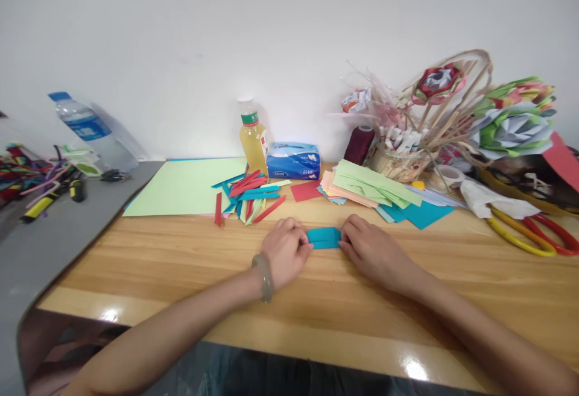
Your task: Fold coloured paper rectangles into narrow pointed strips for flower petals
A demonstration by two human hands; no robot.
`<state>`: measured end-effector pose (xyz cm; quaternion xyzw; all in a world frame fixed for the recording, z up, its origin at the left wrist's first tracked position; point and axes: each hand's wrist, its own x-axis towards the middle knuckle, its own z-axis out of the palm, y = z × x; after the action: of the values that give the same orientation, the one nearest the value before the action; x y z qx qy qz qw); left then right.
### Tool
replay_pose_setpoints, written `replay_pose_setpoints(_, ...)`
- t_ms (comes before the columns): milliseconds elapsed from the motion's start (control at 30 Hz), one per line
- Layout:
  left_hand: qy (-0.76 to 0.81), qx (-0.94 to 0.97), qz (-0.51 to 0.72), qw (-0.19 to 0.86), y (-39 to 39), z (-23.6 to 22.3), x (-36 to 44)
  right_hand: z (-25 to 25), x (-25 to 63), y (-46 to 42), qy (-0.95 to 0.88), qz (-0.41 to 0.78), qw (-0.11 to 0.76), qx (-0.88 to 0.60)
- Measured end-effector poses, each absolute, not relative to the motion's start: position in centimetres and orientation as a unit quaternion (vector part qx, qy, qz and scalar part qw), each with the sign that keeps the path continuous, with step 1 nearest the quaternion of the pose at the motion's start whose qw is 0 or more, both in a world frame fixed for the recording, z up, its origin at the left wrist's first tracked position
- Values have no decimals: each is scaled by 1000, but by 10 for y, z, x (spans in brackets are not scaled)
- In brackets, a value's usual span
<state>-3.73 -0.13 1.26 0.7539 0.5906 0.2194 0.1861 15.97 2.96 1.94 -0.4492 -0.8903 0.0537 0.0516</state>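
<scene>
A small folded teal paper strip (324,237) lies flat on the wooden table (181,263) between my two hands. My left hand (286,250), a pale bangle on its wrist, has its fingers curled and pinches the strip's left end. Pressed against the strip's right end, my right hand (368,248) grips it with its fingers closed. Both forearms rest on the table.
Behind lie folded red, teal and green paper strips (246,194), a light green sheet (185,186), a stack of coloured papers (371,188), a yellow drink bottle (253,140), a tissue pack (293,161), a basket with paper flowers (434,125) and scissors (529,233). A water bottle (90,131) lies left.
</scene>
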Motion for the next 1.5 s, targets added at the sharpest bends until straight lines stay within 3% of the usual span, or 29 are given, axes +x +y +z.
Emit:
replay_pose_setpoints(300,602,769,166,140,0,13,-32,19,161,31,-892,61,40,-446)
replay_pose_setpoints(833,516,815,220,145,-2,5,-38,15,176,40,-877,240,164,-383)
replay_pose_setpoints(1033,468,863,176,66,-3,5,-45,17,181,42,-919,177,177,-306)
replay_pose_setpoints(1167,443,883,145,-51,-7,6,-50,25,185,43,-961,88,125,-229)
replay_pose_setpoints(1300,411,887,143,-154,-10,4,-50,36,187,44,-970,80,89,-210)
replay_pose_setpoints(1500,379,900,139,-164,-8,2,-53,43,196,48,-970,100,69,-209)
